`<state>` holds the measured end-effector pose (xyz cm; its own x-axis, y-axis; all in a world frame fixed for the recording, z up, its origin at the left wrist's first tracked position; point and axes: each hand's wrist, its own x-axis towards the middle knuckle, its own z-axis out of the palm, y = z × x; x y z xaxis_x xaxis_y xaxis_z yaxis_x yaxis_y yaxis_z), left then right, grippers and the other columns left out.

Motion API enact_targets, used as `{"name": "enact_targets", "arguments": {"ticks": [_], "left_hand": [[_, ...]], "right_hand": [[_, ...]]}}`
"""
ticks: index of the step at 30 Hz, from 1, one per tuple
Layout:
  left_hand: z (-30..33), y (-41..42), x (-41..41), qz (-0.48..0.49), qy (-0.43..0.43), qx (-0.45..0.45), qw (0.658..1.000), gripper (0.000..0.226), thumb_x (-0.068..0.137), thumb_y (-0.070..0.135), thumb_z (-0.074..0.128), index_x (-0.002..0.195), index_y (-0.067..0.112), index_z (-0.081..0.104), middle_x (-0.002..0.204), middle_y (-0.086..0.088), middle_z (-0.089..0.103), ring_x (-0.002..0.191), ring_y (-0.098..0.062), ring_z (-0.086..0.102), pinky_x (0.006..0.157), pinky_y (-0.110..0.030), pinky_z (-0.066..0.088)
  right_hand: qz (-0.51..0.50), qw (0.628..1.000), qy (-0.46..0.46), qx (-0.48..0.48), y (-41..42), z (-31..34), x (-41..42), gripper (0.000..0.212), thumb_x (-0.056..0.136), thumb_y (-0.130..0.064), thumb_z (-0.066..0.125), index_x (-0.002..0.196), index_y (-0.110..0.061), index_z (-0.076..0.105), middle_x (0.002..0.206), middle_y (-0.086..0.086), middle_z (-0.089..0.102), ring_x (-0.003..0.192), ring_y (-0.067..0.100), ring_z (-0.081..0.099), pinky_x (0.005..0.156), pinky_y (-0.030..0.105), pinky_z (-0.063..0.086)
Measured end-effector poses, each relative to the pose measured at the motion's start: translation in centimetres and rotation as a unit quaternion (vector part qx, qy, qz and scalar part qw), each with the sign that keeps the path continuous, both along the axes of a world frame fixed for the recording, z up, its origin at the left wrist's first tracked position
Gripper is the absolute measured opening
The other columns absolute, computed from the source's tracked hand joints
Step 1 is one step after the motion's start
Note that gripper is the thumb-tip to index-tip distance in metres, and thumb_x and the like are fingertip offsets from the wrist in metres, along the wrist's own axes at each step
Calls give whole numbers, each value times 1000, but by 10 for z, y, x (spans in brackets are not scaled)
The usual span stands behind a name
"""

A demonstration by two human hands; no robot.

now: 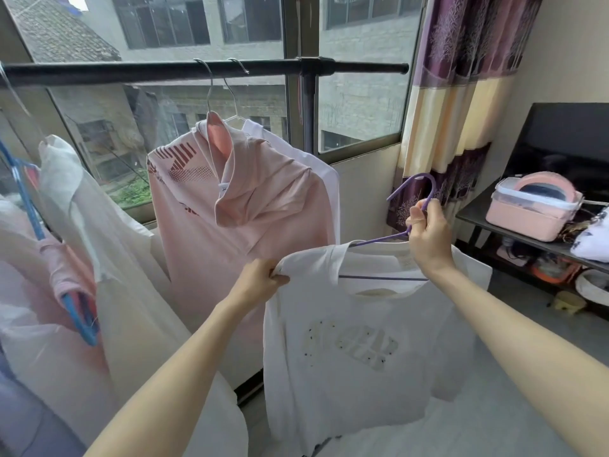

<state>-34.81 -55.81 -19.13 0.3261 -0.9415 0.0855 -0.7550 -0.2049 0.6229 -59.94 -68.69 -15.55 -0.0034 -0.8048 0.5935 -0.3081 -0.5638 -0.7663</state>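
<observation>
I held one white shirt (356, 351) on one purple hanger (425, 176), hook up, bar sideways; my right hand (428, 239) gripped its neck, my left hand (260, 282) pinched the shoulder.

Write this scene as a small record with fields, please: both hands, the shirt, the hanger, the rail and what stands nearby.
left hand: grips the shoulder edge of the white shirt
right hand: holds the purple hanger just below its hook
white shirt: on the purple hanger, printed front toward the camera
purple hanger: below the rail, hook free
rail: black, in front of the window, carries a pink top on a wire hanger
nearby: pink box on a dark shelf to the right
</observation>
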Motion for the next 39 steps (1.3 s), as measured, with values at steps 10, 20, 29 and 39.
{"name": "enact_targets", "arguments": {"ticks": [10, 20, 29, 39], "left_hand": [[-1, 14, -19, -109, -201, -126, 965, 16, 84, 10, 61, 95, 21, 61, 98, 5, 53, 84, -18, 58, 65, -37, 50], [10, 4, -36, -102, -214, -175, 956, 37, 87, 34, 60, 120, 19, 54, 116, -2, 52, 103, -25, 54, 80, -37, 47], [6, -14, -68, -83, -230, -225, 943, 28, 94, 29, 39, 101, 13, 61, 87, -2, 66, 79, -29, 61, 55, -30, 35], [19, -12, -62, 36, -182, -195, 963, 22, 97, 23, 40, 76, 16, 38, 75, -14, 60, 73, -38, 52, 56, -34, 25]], "right_hand": [[-81, 994, -54, 57, -8, -14, -17, 12, 98, -16, 37, 88, -11, 38, 79, 13, 51, 72, 24, 48, 70, 35, 39], [-10, 997, -59, 42, 6, -22, -2, 13, 98, -14, 38, 87, -10, 38, 74, 9, 48, 54, 4, 43, 57, 20, 38], [78, 996, -31, 20, 29, 0, 9, 13, 97, -21, 44, 87, -12, 45, 67, 3, 52, 64, 21, 52, 66, 32, 44], [-160, 978, 13, 133, 25, -73, -51, 21, 86, -7, 45, 105, -1, 51, 109, 18, 53, 98, 36, 53, 79, 34, 40]]}}
